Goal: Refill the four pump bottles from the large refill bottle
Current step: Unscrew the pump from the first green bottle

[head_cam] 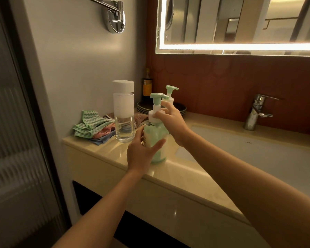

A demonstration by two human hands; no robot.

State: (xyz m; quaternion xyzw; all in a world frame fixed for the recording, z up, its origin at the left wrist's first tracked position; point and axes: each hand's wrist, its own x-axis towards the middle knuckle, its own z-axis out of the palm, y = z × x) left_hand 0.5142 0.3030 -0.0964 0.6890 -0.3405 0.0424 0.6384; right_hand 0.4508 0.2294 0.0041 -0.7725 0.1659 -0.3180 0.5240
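Desk (106, 152) edge | left hand (141, 153), grip wrapped round green pump bottle (154, 133); right hand (170, 120), grip pinching its white collar (151, 116) | likely light, stiff plastic, slick if soapy: steady body, twist at collar | capped refill bottle (123, 111) stands just beside.

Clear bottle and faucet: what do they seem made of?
Clear bottle: glossy transparent plastic or glass, cannot tell which; the cloths show through it. Its cap looks like matte white plastic. Faucet: polished chrome-look metal with mirror-like highlights.
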